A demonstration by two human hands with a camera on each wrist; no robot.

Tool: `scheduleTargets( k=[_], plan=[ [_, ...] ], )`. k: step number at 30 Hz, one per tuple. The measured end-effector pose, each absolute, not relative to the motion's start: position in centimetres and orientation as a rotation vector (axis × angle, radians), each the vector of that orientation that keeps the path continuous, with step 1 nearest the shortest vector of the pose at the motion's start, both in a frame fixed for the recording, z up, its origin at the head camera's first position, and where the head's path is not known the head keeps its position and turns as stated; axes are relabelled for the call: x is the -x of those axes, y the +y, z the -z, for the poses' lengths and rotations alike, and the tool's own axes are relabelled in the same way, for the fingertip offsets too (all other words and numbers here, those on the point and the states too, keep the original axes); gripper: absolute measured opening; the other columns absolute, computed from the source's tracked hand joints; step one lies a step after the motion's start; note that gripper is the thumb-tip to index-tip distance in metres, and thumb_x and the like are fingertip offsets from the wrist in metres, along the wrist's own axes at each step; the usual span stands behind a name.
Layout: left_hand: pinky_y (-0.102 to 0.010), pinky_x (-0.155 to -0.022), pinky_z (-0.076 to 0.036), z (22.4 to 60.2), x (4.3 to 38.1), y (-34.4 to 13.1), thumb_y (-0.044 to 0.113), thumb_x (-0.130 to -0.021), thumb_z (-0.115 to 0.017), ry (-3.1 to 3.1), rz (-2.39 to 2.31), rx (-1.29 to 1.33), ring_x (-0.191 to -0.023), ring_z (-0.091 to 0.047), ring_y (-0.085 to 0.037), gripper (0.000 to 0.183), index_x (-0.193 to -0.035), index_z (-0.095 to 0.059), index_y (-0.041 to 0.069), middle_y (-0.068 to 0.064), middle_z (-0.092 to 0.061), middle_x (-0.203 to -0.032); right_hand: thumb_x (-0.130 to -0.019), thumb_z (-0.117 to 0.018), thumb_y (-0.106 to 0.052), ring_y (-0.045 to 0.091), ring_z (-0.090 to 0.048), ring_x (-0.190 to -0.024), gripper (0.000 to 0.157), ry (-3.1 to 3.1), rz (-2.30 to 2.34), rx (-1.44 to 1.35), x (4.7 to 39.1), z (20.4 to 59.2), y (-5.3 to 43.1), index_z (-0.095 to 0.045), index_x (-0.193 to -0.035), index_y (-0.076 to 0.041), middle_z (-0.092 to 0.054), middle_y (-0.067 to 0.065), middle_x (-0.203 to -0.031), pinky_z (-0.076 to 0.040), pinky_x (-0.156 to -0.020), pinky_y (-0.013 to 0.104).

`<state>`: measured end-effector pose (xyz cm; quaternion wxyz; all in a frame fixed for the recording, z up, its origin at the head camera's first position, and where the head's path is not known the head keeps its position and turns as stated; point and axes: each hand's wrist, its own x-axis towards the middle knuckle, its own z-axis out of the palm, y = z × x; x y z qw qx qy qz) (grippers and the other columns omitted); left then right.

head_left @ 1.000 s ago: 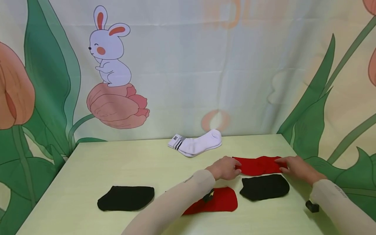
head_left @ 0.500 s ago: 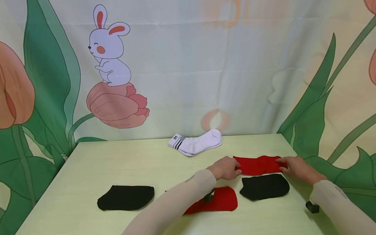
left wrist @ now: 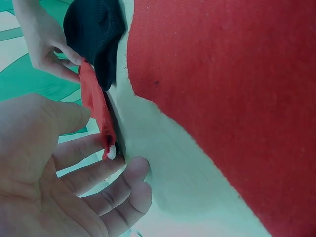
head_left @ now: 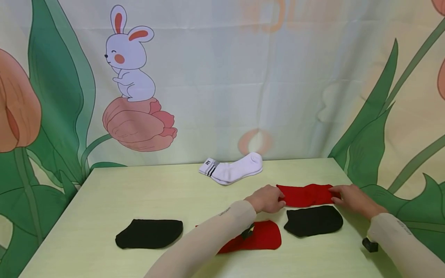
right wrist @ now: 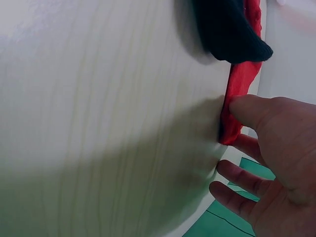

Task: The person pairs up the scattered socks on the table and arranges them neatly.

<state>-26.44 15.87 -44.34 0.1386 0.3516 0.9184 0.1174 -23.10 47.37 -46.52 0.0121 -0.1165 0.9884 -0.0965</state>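
**Two-Point Hold: Upper Red Sock (head_left: 299,196), Almost No Shift**

Head view. Over the last second, the layout stays nearly constant; the near-side end of the upper red sock at 9 o'clock is displaced only slightly. The sock lies on the table (head_left: 104,193), extended sideways, with a crease near its middle. The left hand (head_left: 265,199) is at its 9 o'clock end; the right hand (head_left: 351,197) is at its 3 o'clock end. Relative to this sock, the right black sock (head_left: 314,221) lies just below at 6 o'clock, the lower red sock (head_left: 265,236) between 7 and 8 o'clock, the left black sock (head_left: 149,234) between 8 and 9 o'clock, and the white socks (head_left: 236,170) at 10 o'clock. The left sleeve (head_left: 212,235) covers part of the lower red sock.

Left wrist view. The left hand, at 8 o'clock in the frame, appears to pinch the sock's end between thumb and forefinger; the remaining fingers are loosely bent and separated.

Right wrist view. The right hand, between 3 and 4 o'clock, pinches the opposite end: thumb in front, forefinger behind, the other two visible fingers apart.

Significance. Steady hands and minimal displacement suggest placement or straightening rather than transport. Whether the sock's underside contacts the table throughout cannot be determined.
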Motion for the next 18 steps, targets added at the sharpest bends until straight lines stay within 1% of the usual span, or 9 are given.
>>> scheduleTargets(
  k=[4, 7, 11, 18],
  plan=[
    [-0.025, -0.093, -0.048, 44.31, 26.39, 15.86, 0.033, -0.095, -0.062, 2.657, -0.338, -1.011, -0.099, -0.058, -0.010, 0.038, -0.130, -0.064, 0.019, 0.007, -0.066, -0.123, -0.088, -0.070, -0.012, 0.028, -0.060, -0.086, 0.037, 3.083, 0.313, 0.362, 23.08, 46.39, 47.32, -0.064, -0.118, 0.008, -0.068, 0.021, -0.106, -0.052, -0.077, 0.047],
    [-0.026, -0.093, -0.048, 44.25, 26.33, 15.87, 0.033, -0.095, -0.063, 2.659, -0.336, -1.003, -0.100, -0.058, -0.010, 0.039, -0.130, -0.064, 0.019, 0.007, -0.066, -0.122, -0.088, -0.069, -0.012, 0.026, -0.060, -0.085, 0.036, 3.082, 0.325, 0.349, 23.00, 46.32, 47.30, -0.064, -0.118, 0.009, -0.068, 0.020, -0.105, -0.052, -0.076, 0.046],
    [-0.026, -0.093, -0.048, 44.15, 26.28, 15.87, 0.034, -0.094, -0.064, 2.662, -0.328, -0.991, -0.100, -0.058, -0.010, 0.040, -0.131, -0.064, 0.020, 0.007, -0.066, -0.122, -0.089, -0.069, -0.013, 0.030, -0.061, -0.089, 0.038, 3.082, 0.325, 0.341, 22.96, 46.37, 47.33, -0.063, -0.119, 0.009, -0.068, 0.022, -0.107, -0.052, -0.079, 0.050],
    [-0.025, -0.089, -0.049, 44.12, 26.30, 15.85, 0.033, -0.094, -0.064, 2.650, -0.337, -0.980, -0.092, -0.056, -0.010, 0.039, -0.131, -0.064, 0.020, 0.006, -0.067, -0.120, -0.089, -0.070, -0.014, 0.034, -0.062, -0.094, 0.039, 3.082, 0.319, 0.339, 22.97, 46.53, 47.40, -0.063, -0.120, 0.009, -0.067, 0.024, -0.110, -0.052, -0.082, 0.052]
  ],
)
